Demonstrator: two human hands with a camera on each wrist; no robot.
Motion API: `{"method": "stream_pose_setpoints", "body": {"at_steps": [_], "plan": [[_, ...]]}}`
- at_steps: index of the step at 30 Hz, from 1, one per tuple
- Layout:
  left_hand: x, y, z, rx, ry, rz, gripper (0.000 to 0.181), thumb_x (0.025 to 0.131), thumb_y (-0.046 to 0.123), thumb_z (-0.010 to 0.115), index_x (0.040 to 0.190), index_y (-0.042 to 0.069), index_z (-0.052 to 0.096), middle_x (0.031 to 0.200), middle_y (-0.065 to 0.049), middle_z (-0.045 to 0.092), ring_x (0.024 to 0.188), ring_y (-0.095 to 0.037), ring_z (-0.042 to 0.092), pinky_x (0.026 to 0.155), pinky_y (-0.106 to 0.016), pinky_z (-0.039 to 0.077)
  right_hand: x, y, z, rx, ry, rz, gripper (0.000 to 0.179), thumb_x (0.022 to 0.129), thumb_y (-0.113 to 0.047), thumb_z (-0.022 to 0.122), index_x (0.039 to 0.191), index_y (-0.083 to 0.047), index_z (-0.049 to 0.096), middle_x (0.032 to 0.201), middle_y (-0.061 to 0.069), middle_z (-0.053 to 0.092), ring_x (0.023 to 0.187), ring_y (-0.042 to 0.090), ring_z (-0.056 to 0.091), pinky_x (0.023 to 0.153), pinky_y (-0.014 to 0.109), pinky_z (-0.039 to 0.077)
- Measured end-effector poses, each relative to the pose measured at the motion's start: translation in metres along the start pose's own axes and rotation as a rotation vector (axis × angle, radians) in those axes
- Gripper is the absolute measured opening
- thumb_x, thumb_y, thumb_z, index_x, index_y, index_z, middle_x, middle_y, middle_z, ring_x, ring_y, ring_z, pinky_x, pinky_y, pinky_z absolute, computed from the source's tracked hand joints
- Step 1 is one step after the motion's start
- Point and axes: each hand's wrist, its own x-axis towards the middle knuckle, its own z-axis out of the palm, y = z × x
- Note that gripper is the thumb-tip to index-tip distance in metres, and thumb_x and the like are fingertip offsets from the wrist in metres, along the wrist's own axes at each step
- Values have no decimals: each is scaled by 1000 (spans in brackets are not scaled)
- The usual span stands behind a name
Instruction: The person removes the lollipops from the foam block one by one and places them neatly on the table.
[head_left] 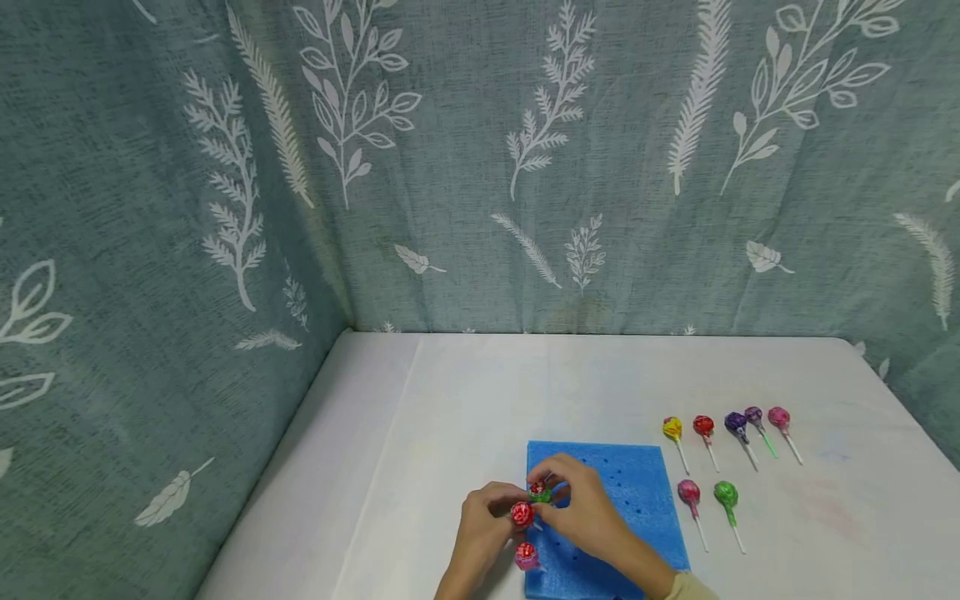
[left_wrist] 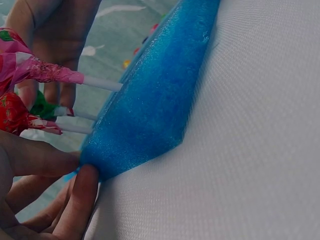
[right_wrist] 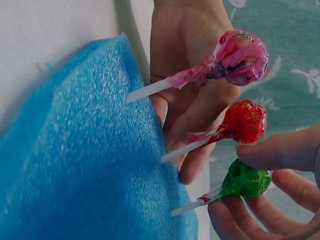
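Observation:
A blue foam block (head_left: 637,479) lies on the table, with three wrapped lollipops standing by their sticks along its left edge. My right hand (head_left: 588,512) pinches the green lollipop (right_wrist: 247,179), the farthest of them, around its wrapped head; its stick tip meets the foam. Beside it stands a red lollipop (right_wrist: 245,122), and nearest me a pink lollipop (right_wrist: 242,57), both tilted outward. My left hand (head_left: 476,529) grips the foam's far left corner between thumb and fingers, as the left wrist view shows, close under the red lollipop.
Right of the foam, several lollipops lie on the white table (head_left: 450,392): a yellow one (head_left: 672,428), a dark purple one (head_left: 737,423) and others in the back row, a pink one (head_left: 688,492) and a green one (head_left: 726,493) in front. Small holes dot the foam. Leaf-patterned curtain (head_left: 465,167) hangs behind.

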Motion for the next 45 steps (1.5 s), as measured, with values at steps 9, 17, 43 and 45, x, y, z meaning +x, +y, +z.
{"method": "stream_pose_setpoints", "body": {"at_steps": [9, 17, 43, 45], "plan": [[0, 0, 0, -10, 0, 9, 22, 64, -6, 61, 83, 4, 68, 88, -7, 60, 77, -16, 58, 55, -28, 52, 0, 5, -3, 15, 22, -34, 24, 70, -4, 70, 90, -14, 61, 87, -7, 56, 79, 10, 56, 63, 24, 51], [0, 0, 1, 18, 5, 24, 23, 63, -7, 61, 84, 0, 68, 88, -11, 60, 74, -16, 57, 53, -28, 51, 2, 3, -13, 109, 92, -113, 27, 71, -4, 70, 89, -20, 59, 86, -3, 56, 77, 13, 58, 61, 24, 51], [-1, -1, 2, 25, -2, 16, 24, 64, -10, 61, 84, 1, 68, 86, -9, 60, 72, -16, 57, 53, -29, 52, -16, -36, -67, 117, 231, -140, 26, 72, 3, 67, 93, -10, 59, 88, 8, 57, 78, 22, 58, 64, 30, 52], [-1, -1, 2, 23, -5, 15, 24, 64, -9, 61, 84, 1, 68, 86, -9, 60, 72, -16, 57, 53, -29, 52, -18, -38, -71, 110, 240, -136, 25, 72, 3, 66, 93, -9, 59, 88, 8, 57, 78, 22, 58, 64, 30, 52]]}}
